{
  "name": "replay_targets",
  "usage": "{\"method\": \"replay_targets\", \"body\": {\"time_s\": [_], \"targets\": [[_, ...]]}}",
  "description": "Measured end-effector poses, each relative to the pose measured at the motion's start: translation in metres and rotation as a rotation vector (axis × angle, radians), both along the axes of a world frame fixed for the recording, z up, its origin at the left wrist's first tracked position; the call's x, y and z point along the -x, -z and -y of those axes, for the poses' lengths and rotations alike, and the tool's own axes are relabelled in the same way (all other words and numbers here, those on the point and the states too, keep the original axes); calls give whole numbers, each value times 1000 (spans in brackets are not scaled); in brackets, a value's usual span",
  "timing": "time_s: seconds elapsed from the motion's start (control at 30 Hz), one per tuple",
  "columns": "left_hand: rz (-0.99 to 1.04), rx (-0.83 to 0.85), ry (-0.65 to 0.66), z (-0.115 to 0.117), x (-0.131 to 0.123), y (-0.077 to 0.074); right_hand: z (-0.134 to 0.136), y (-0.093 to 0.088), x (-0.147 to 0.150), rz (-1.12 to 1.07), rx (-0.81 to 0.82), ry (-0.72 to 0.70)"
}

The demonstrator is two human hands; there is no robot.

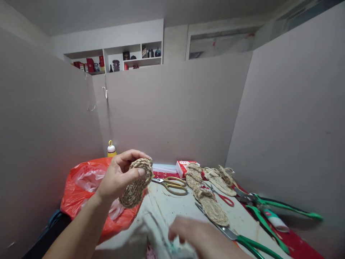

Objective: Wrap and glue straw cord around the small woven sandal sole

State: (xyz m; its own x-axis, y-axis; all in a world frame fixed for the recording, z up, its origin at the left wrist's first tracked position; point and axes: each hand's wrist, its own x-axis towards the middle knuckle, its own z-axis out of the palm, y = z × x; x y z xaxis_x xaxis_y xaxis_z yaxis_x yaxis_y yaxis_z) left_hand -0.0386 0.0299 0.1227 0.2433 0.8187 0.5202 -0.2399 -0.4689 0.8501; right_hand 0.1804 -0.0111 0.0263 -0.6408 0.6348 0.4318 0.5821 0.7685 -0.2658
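My left hand (126,172) is closed on a woven straw sole (134,192), an oval braided piece, thumb in front and fingers behind. It holds the sole upright over the table, in front of a red plastic bag (81,194). My right hand (188,230) is low over the table near the front, smeared by motion. Its fingers are bent, and whether they hold anything cannot be made out. A blurred pale greenish thing (175,248) lies just under it. To its right are green-handled shears (231,235) and a small straw slipper (212,207).
Gold-handled scissors (172,185) lie mid-table. Behind are a red and white box (183,166) and another straw slipper (194,175). Red-handled scissors (223,198), green-handled pliers (269,205) and a white tube (277,221) are on the right. Grey partitions (172,108) enclose the table. A yellow bottle (111,149) stands at back left.
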Motion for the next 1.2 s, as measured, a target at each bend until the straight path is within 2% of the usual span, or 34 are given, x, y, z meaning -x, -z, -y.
{"method": "replay_targets", "body": {"time_s": [0.07,0.1,0.2,0.27,0.33,0.47,0.6,0.8,1.03,1.2], "targets": [[-17,28,62,3,0,0,-3,-32,2,-309,162,113],[-25,40,92,4,0,0,-5,-44,6,-461,182,132],[-33,80,163,6,-1,1,-12,-58,20,-731,185,134],[-38,99,182,6,-2,2,-15,-58,27,-797,188,169],[-49,104,172,5,-2,4,-16,-58,32,-850,295,145],[-70,99,136,5,-4,4,-15,-63,36,-989,695,-135],[-85,103,141,5,-5,3,-16,-62,38,-1133,875,-285],[-121,74,91,3,-7,5,-16,-54,38,-1251,965,-288],[-102,73,50,3,-11,8,-10,-53,36,-1286,1031,-224],[-109,65,36,2,-12,9,-8,-53,37,-1319,1045,-239]]}}
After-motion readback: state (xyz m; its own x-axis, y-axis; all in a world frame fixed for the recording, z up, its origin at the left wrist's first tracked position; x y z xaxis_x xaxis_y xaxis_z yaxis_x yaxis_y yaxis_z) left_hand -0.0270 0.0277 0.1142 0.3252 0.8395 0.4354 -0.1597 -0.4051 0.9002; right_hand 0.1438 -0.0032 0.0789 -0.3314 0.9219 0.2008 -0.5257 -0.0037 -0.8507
